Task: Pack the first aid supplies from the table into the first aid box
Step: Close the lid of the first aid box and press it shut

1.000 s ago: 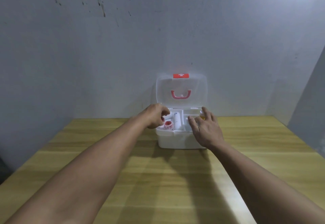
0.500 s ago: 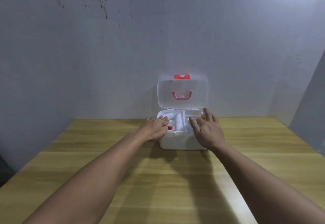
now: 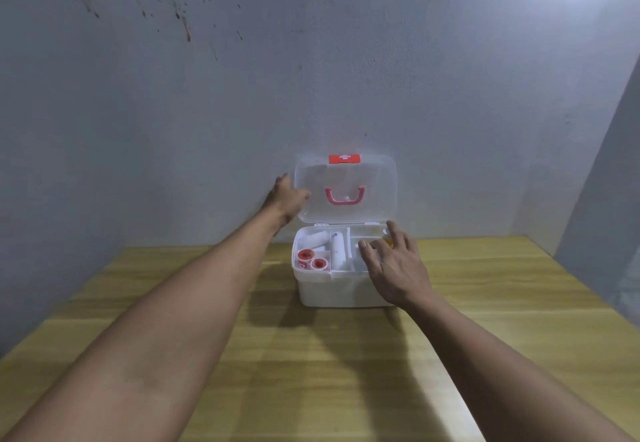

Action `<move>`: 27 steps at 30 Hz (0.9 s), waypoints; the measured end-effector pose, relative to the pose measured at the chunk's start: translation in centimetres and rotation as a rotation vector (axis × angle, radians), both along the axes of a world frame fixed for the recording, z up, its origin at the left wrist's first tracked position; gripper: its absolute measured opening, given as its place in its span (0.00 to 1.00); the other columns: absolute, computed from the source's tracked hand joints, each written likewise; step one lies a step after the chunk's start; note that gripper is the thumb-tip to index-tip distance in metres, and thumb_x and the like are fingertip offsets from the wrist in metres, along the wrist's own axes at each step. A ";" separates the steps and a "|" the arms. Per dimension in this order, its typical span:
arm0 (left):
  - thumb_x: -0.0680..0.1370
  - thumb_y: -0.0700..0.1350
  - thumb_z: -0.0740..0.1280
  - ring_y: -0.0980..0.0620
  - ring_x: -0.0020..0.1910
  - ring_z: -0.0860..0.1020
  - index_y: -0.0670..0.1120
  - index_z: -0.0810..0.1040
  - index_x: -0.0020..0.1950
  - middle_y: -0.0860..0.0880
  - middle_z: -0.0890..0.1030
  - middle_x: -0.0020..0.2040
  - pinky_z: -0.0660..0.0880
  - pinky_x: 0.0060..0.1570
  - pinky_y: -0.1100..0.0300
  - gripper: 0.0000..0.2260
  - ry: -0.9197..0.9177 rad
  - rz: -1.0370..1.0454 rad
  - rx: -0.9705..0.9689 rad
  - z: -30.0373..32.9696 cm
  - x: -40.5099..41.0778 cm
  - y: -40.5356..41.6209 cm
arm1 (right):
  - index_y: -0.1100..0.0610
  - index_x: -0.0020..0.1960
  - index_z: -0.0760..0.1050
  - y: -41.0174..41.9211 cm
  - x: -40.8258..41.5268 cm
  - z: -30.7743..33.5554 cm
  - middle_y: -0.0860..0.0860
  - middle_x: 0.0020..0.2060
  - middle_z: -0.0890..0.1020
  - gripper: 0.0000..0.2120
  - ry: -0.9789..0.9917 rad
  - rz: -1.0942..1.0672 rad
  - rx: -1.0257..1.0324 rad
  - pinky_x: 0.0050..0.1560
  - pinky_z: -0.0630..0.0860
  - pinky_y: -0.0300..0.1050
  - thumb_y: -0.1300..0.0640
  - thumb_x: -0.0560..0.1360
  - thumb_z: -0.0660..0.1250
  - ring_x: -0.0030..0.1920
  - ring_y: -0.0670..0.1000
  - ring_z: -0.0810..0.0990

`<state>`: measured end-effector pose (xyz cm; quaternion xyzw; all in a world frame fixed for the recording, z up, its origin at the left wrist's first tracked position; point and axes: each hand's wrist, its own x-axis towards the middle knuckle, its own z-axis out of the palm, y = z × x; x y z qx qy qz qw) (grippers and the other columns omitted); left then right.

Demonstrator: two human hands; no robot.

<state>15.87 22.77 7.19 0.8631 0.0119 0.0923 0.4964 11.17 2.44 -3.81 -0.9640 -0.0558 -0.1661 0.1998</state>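
A white first aid box (image 3: 332,291) stands at the far middle of the wooden table, its clear lid (image 3: 367,178) upright with a red handle and red latch. Inside its tray lie two red-cored tape rolls (image 3: 311,259), white bandage rolls (image 3: 337,251) and something yellow (image 3: 388,242) at the right. My left hand (image 3: 285,199) grips the lid's left edge, thumb on the front. My right hand (image 3: 393,266) rests with spread fingers over the tray's right compartment and the box's front right rim.
The wooden table (image 3: 311,372) stretches toward me with both forearms across it. A grey wall (image 3: 242,95) rises right behind the box, and another wall (image 3: 606,199) closes off the right side.
My left hand has lifted out of the tray's left compartment and gone up to the lid's left edge. The right hand has stayed on the box.
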 end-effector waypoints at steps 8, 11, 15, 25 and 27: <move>0.71 0.42 0.67 0.43 0.60 0.72 0.38 0.72 0.63 0.41 0.74 0.66 0.70 0.60 0.49 0.21 0.072 0.035 -0.191 1.2 1.4 -0.7 | 0.53 0.70 0.67 -0.3 -0.9 1.8 0.55 0.78 0.52 0.29 0.119 0.085 0.139 0.75 0.53 0.54 0.37 0.79 0.46 0.77 0.53 0.48; 0.71 0.41 0.67 0.45 0.56 0.74 0.44 0.73 0.59 0.41 0.75 0.64 0.70 0.55 0.52 0.17 0.031 0.045 -0.227 1.5 1.0 -0.2 | 0.54 0.70 0.67 -0.9 -0.9 2.8 0.56 0.77 0.56 0.27 0.067 0.036 0.265 0.72 0.59 0.55 0.38 0.78 0.51 0.76 0.55 0.55; 0.75 0.39 0.65 0.47 0.57 0.77 0.45 0.71 0.70 0.45 0.77 0.64 0.72 0.54 0.57 0.23 -0.036 0.037 -0.201 0.9 -0.1 0.3 | 0.57 0.66 0.70 -1.1 -0.4 5.3 0.56 0.63 0.76 0.21 -0.108 -0.067 0.356 0.58 0.74 0.51 0.48 0.77 0.64 0.60 0.55 0.76; 0.77 0.44 0.69 0.52 0.48 0.75 0.41 0.77 0.61 0.45 0.80 0.55 0.68 0.50 0.62 0.14 -0.245 0.120 0.089 -1.1 -3.5 1.2 | 0.56 0.63 0.73 0.0 -0.6 8.6 0.59 0.64 0.75 0.27 -0.525 0.017 -0.119 0.56 0.74 0.57 0.63 0.66 0.75 0.61 0.62 0.74; 0.77 0.44 0.68 0.51 0.47 0.74 0.41 0.77 0.62 0.44 0.80 0.54 0.67 0.48 0.62 0.15 -0.258 0.113 0.130 -1.2 -3.9 1.2 | 0.55 0.66 0.72 -0.5 -0.5 8.8 0.59 0.67 0.74 0.28 -0.464 0.098 -0.179 0.63 0.71 0.57 0.63 0.68 0.74 0.65 0.61 0.72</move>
